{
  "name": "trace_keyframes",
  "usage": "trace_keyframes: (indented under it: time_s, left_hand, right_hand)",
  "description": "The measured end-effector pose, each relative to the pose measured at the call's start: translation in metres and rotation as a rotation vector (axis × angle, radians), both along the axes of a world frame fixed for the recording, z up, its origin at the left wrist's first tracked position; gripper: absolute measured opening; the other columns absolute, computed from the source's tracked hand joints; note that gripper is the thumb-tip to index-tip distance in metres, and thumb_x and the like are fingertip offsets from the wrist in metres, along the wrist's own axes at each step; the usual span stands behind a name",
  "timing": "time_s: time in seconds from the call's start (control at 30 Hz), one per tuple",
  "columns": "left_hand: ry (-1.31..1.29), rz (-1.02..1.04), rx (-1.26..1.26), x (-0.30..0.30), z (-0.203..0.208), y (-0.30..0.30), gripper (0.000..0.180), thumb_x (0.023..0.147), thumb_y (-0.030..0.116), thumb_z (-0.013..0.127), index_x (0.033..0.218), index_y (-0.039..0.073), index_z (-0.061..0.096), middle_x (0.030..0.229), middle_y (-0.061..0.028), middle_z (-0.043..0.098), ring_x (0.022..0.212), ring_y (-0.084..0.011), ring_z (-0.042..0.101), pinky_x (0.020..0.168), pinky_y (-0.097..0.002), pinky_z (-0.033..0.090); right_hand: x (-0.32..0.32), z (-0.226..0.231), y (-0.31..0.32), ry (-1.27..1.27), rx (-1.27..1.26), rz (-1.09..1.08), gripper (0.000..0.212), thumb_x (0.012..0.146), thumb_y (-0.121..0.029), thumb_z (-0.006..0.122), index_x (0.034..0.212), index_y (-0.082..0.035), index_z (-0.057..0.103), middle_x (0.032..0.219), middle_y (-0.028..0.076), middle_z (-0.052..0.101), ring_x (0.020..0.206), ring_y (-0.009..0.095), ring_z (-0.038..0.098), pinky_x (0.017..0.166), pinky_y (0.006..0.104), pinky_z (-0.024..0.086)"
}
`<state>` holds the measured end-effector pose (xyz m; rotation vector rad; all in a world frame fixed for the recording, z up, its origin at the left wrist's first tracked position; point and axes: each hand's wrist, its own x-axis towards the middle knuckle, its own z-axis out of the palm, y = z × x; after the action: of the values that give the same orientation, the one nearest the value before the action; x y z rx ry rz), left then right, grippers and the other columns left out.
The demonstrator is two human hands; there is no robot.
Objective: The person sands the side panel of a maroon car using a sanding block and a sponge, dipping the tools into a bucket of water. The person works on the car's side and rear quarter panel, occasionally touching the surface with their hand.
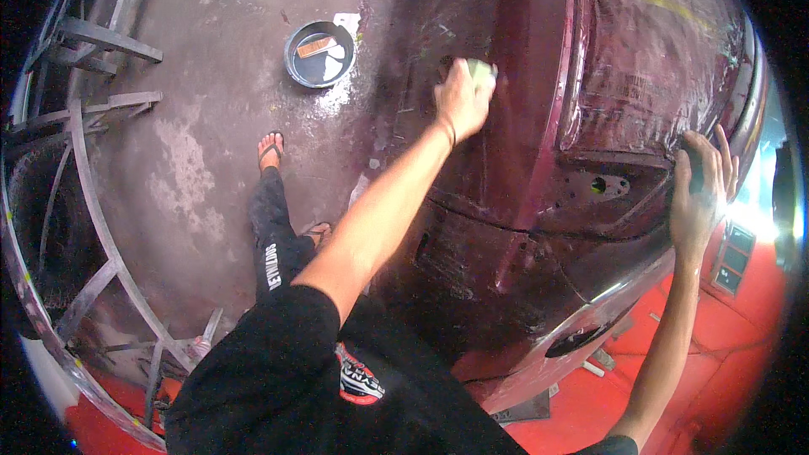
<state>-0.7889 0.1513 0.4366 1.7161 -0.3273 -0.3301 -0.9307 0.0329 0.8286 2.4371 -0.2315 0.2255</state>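
My left hand (pixel 462 105) is closed around a pale green pad (pixel 482 74), held at the side of a dark maroon car body (pixel 527 93); hand and pad are slightly blurred. The exact kind of pad does not show. At the car's rear corner, my right hand (pixel 706 181) rests with fingers apart along the outer edge of the wet, streaked upper panel (pixel 645 76). Between the two hands is a bare lamp recess (pixel 594 190) with holes in its metal. Below it curves the rear bumper (pixel 539 312).
A round black basin (pixel 291 63) of water with an orange-brown block (pixel 316 47) inside stands on the wet grey floor (pixel 202 152), left of the car. Metal frames (pixel 101 211) line the far left. Red flooring (pixel 725 354) lies behind the car. My sandalled foot (pixel 270 152) is near the basin.
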Motion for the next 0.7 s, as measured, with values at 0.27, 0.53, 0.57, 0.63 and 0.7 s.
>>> trace_keyframes:
  time_s: [0.27,0.53,0.57,0.63,0.7]
  left_hand:
    - [-0.028,-0.006,-0.147,-0.031,0.003,0.021,0.041,0.1,0.036,0.067,0.114,0.0,0.053,0.104,-0.0239,0.07,0.096,-0.0444,0.07,0.086,-0.0545,0.053]
    - [-0.201,-0.024,-0.12,-0.048,0.006,0.029,0.04,0.097,0.035,0.068,0.115,0.001,0.055,0.104,-0.0229,0.07,0.092,-0.0456,0.069,0.083,-0.0551,0.052]
    - [-0.272,-0.038,-0.105,-0.061,0.011,0.039,0.039,0.097,0.033,0.068,0.116,0.002,0.056,0.103,-0.022,0.069,0.09,-0.0453,0.068,0.082,-0.0553,0.052]
    - [-0.203,-0.064,-0.138,-0.055,0.015,0.031,0.039,0.098,0.032,0.068,0.116,0.001,0.054,0.103,-0.0218,0.067,0.091,-0.0443,0.067,0.083,-0.0562,0.049]
    - [-0.09,-0.078,-0.124,-0.011,0.016,0.007,0.039,0.098,0.03,0.066,0.117,0.0,0.051,0.11,-0.0215,0.064,0.098,-0.0425,0.065,0.087,-0.0577,0.044]
  right_hand:
    - [-0.002,0.002,0.003,0.02,0.033,-0.015,0.026,0.099,-0.017,0.067,0.124,-0.014,0.072,0.131,0.004,0.071,0.148,0.028,0.048,0.128,0.053,0.02]
    - [-0.002,0.001,0.006,0.04,0.037,-0.038,0.025,0.1,-0.015,0.066,0.124,-0.013,0.072,0.131,0.006,0.071,0.148,0.03,0.048,0.127,0.0553,0.02]
    - [-0.002,0.001,0.007,0.038,0.044,-0.037,0.025,0.1,-0.015,0.066,0.124,-0.012,0.072,0.131,0.006,0.071,0.148,0.03,0.048,0.127,0.0553,0.021]
    - [-0.005,0.003,0.006,0.044,0.063,-0.043,0.025,0.101,-0.014,0.065,0.125,-0.01,0.072,0.131,0.008,0.071,0.149,0.032,0.047,0.127,0.0554,0.02]
    - [0.001,0.006,0.009,0.066,0.071,-0.051,0.025,0.104,-0.015,0.061,0.126,-0.008,0.071,0.133,0.009,0.069,0.149,0.033,0.045,0.127,0.056,0.018]
